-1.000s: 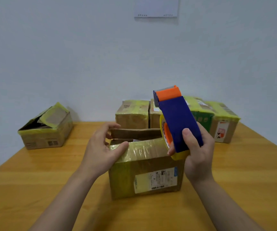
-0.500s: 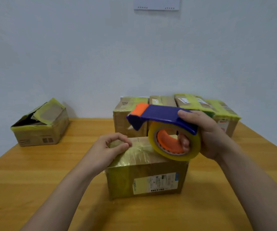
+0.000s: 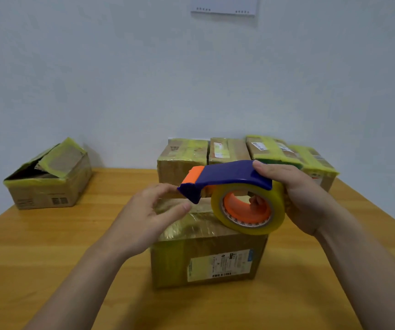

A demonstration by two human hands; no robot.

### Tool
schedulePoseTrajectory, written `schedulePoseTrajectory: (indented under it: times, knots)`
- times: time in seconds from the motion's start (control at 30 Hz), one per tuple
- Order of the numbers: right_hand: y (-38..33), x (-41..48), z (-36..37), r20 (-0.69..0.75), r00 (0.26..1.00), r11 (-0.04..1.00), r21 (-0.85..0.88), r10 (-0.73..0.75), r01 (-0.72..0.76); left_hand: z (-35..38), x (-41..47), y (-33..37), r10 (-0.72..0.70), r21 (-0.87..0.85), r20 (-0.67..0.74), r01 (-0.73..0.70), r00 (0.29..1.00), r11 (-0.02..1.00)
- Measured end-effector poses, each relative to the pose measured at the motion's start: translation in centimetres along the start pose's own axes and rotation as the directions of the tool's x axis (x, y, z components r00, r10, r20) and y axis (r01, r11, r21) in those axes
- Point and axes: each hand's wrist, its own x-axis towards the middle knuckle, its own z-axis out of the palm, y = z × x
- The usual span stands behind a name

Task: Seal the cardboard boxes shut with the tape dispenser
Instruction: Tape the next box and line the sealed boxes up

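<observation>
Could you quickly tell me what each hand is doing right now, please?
Left hand: open, fingers loosely curved over the front box, holding nothing.
Right hand: gripping the tape dispenser by its roll end.

Right hand [image 3: 299, 198] grips tape dispenser [image 3: 234, 179] over box [image 3: 206, 253]; left hand [image 3: 144, 217] beside.

The left hand [image 3: 149, 215] and right hand [image 3: 303, 198] are bare, as are both forearms [image 3: 80, 277] as far as they show.

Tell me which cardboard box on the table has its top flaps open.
The box at the far left, standing alone: its flaps stick up over a dark gap. The other boxes have flat, closed tops.
</observation>
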Motion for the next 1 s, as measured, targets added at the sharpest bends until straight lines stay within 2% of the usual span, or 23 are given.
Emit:
schedulePoseTrajectory:
  times: [0.07, 0.2, 0.33, 0.47, 0.57, 0.73, 0.87, 1.0]
  knots:
    - [0.4, 0.2, 0.3, -0.069, 0.997, 0.997, 0.072, -0.031, 0.036, 0.4, 0.0, 0.9, -0.007, 0.045, -0.018, 0.008, 1.000, 0.999]
    - [1.3, 0.8, 0.8, -0.153, 0.985, 0.965, 0.232, -0.084, 0.118, 0.8, 1.0, 2.4, 0.032, -0.020, -0.073, -0.034, 0.997, 0.999]
    - [1.7, 1.2, 1.1, -0.134, 0.984, 0.941, 0.302, -0.117, 0.153, 1.4, 2.0, 3.3, 0.058, -0.087, -0.107, -0.068, 0.992, 0.994]
    - [1.5, 2.0, 1.5, -0.110, 0.990, 0.909, 0.398, -0.089, 0.126, 2.0, 3.0, 3.7, 0.034, -0.277, -0.147, -0.075, 0.988, 0.958]
    - [1.2, 2.6, 1.7, -0.112, 0.991, 0.894, 0.435, -0.068, 0.110, 1.8, 3.4, 3.3, 0.020, -0.357, -0.141, -0.070, 0.990, 0.931]
    - [0.1, 3.2, 2.9, -0.103, 0.993, 0.902, 0.422, -0.050, 0.089, 1.6, 3.9, 2.9, -0.042, -0.438, -0.135, -0.022, 0.990, 0.899]
    - [-0.3, 3.6, 3.1, -0.055, 0.983, 0.905, 0.383, -0.178, 0.185, 1.3, 4.0, 2.5, -0.070, -0.443, -0.134, 0.004, 0.988, 0.897]
    - [-0.5, 3.8, 3.3, -0.068, 0.939, 0.934, 0.105, -0.337, 0.343, 1.4, 3.8, 2.5, -0.085, -0.447, -0.190, -0.010, 0.978, 0.894]
